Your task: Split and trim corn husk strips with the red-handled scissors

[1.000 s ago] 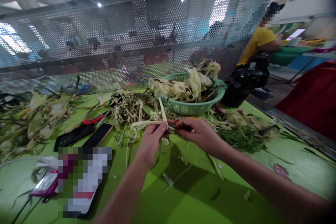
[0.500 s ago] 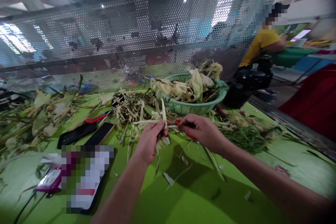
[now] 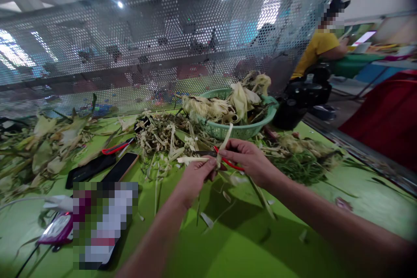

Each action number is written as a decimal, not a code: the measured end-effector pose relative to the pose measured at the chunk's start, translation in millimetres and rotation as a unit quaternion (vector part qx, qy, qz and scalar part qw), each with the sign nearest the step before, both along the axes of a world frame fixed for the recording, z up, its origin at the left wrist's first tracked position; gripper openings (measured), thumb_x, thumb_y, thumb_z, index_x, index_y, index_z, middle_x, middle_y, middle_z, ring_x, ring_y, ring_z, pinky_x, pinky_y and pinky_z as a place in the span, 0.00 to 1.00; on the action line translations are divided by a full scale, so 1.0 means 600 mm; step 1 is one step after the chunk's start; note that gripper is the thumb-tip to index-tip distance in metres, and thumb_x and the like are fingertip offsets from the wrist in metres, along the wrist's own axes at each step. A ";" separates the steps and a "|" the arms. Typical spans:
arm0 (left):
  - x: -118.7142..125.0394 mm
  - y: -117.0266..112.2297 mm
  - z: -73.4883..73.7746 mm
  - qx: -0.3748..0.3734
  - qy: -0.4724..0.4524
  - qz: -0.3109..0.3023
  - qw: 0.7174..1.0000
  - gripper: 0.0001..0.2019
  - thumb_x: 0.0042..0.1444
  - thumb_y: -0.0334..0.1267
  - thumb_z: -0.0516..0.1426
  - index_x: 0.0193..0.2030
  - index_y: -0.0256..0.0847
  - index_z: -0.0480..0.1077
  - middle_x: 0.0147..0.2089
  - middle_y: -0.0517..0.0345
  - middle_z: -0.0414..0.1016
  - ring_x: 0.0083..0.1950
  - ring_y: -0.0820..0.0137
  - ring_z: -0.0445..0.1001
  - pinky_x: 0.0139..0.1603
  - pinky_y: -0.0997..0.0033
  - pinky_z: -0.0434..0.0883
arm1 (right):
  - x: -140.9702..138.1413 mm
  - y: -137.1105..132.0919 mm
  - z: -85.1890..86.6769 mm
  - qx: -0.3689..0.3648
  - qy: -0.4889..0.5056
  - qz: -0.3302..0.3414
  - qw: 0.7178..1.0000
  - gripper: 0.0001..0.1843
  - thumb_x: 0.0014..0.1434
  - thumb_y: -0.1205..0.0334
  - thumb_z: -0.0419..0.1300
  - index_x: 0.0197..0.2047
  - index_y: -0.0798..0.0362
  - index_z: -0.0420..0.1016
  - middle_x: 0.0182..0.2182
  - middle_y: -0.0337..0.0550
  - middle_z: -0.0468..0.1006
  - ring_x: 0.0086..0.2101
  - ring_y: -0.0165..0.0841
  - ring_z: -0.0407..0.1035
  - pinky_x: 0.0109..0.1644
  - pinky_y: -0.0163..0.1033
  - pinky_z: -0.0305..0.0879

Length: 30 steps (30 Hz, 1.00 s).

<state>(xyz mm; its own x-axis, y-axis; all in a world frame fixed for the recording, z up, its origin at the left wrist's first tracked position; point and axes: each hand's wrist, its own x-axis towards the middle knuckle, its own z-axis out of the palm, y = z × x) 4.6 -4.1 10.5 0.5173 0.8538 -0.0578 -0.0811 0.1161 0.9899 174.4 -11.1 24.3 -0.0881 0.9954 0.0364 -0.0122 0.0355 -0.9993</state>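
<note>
My left hand (image 3: pixel 197 177) is closed, pinching pale corn husk strips (image 3: pixel 224 139) between thumb and fingers. One strip stands up from the crossing point and another points left. My right hand (image 3: pixel 246 158) is closed against the same crossing, its fingertips touching the strips. It also holds a red-handled tool (image 3: pixel 233 166), which looks like scissors; its dark end points left behind the strips, and the grip is partly hidden by the fingers. Behind my hands lies a heap of cut husk pieces (image 3: pixel 163 137). A green basket (image 3: pixel 241 131) of husks and corn silk stands beyond.
At left lie a husk pile (image 3: pixel 42 143), another red-handled tool (image 3: pixel 115 147), a black phone (image 3: pixel 122 167), a dark case (image 3: pixel 91 169) and a purple device (image 3: pixel 57 228). Green fibres (image 3: pixel 302 167) lie at right. A perforated metal screen (image 3: pixel 146 43) closes the back. A person in yellow (image 3: pixel 314 52) sits beyond.
My left hand has moved right, with the husk strips, up against my right hand. The upright strip now leans right, and my right fingertips meet it. The view has shifted slightly.
</note>
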 end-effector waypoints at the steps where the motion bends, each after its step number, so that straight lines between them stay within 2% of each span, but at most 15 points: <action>1: -0.001 0.001 0.001 0.001 -0.008 -0.004 1.000 0.17 0.55 0.49 0.55 0.28 0.35 0.73 0.22 0.62 0.61 0.25 0.77 0.56 0.29 0.74 0.53 | 0.000 0.000 0.000 0.003 -0.006 -0.016 1.000 0.13 0.51 0.54 0.64 0.29 0.55 0.71 0.22 0.36 0.70 0.23 0.26 0.61 0.27 0.33 0.57; 4: -0.002 0.002 0.004 -0.008 -0.019 -0.001 1.000 0.17 0.54 0.49 0.56 0.29 0.35 0.74 0.22 0.62 0.62 0.26 0.77 0.57 0.29 0.75 0.54 | -0.001 0.001 0.004 0.013 -0.031 -0.041 0.999 0.14 0.50 0.52 0.64 0.29 0.55 0.72 0.21 0.35 0.69 0.21 0.25 0.58 0.25 0.33 0.54; 8: -0.005 0.003 0.003 -0.071 -0.056 0.057 0.994 0.16 0.53 0.48 0.58 0.36 0.35 0.76 0.28 0.57 0.72 0.29 0.75 0.65 0.32 0.76 0.61 | 0.000 0.003 0.014 0.000 -0.039 -0.001 0.999 0.16 0.54 0.50 0.61 0.37 0.55 0.72 0.29 0.41 0.76 0.28 0.29 0.67 0.31 0.34 0.61; 11: -0.005 0.007 -0.001 -0.140 -0.115 0.083 0.980 0.14 0.52 0.44 0.60 0.40 0.36 0.76 0.33 0.54 0.76 0.31 0.73 0.70 0.35 0.73 0.66 | 0.002 0.003 0.016 0.009 -0.067 0.021 0.997 0.15 0.55 0.52 0.61 0.40 0.55 0.71 0.35 0.44 0.77 0.33 0.32 0.69 0.35 0.36 0.63; 15: -0.004 0.013 -0.005 -0.181 -0.167 0.092 0.965 0.15 0.49 0.39 0.61 0.45 0.37 0.75 0.34 0.53 0.78 0.34 0.69 0.74 0.39 0.71 0.69 | 0.002 0.000 0.009 0.090 -0.181 -0.051 0.978 0.12 0.54 0.56 0.62 0.39 0.54 0.71 0.27 0.39 0.73 0.25 0.28 0.63 0.27 0.33 0.58; 18: -0.004 0.015 -0.005 -0.162 -0.174 0.106 0.965 0.14 0.48 0.38 0.63 0.43 0.37 0.76 0.36 0.52 0.79 0.39 0.69 0.75 0.42 0.72 0.69 | -0.005 -0.009 0.006 0.182 -0.233 -0.069 0.953 0.06 0.56 0.60 0.60 0.36 0.53 0.72 0.28 0.39 0.72 0.26 0.29 0.63 0.29 0.34 0.59; 20: -0.003 0.016 -0.006 -0.131 -0.173 0.119 0.969 0.14 0.48 0.38 0.63 0.41 0.37 0.76 0.39 0.52 0.78 0.42 0.69 0.74 0.44 0.73 0.68 | -0.015 -0.018 0.006 0.243 -0.261 -0.049 0.933 0.02 0.57 0.64 0.59 0.34 0.52 0.72 0.30 0.41 0.73 0.29 0.30 0.65 0.32 0.34 0.60; 22: -0.003 0.017 -0.009 -0.114 -0.172 0.134 0.969 0.14 0.48 0.39 0.63 0.42 0.38 0.76 0.41 0.54 0.78 0.42 0.71 0.74 0.44 0.75 0.67 | -0.025 -0.027 0.006 0.284 -0.288 -0.013 0.915 0.03 0.58 0.66 0.57 0.34 0.52 0.73 0.31 0.41 0.73 0.32 0.31 0.66 0.35 0.35 0.61; 26: -0.001 0.019 -0.017 -0.094 -0.161 0.159 0.969 0.14 0.48 0.40 0.63 0.43 0.42 0.73 0.39 0.59 0.76 0.37 0.75 0.71 0.39 0.78 0.66 | -0.038 -0.034 -0.003 0.280 -0.360 0.033 0.889 0.03 0.57 0.66 0.59 0.35 0.51 0.74 0.31 0.41 0.72 0.32 0.31 0.65 0.35 0.35 0.59; 30: 0.001 0.017 -0.021 -0.057 -0.148 0.171 0.972 0.13 0.48 0.40 0.62 0.42 0.43 0.72 0.37 0.62 0.73 0.37 0.76 0.69 0.38 0.78 0.65 | -0.038 -0.029 -0.017 0.253 -0.403 0.027 0.879 0.02 0.57 0.64 0.60 0.34 0.52 0.74 0.32 0.41 0.73 0.32 0.31 0.66 0.35 0.35 0.59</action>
<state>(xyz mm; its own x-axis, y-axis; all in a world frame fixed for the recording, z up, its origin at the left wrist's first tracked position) 5.4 6.2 -2.1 0.2128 0.9756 -0.0542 -0.4140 0.1402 0.8994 151.5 -28.6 14.1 -0.3343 0.8636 0.3773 0.6775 0.4985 -0.5408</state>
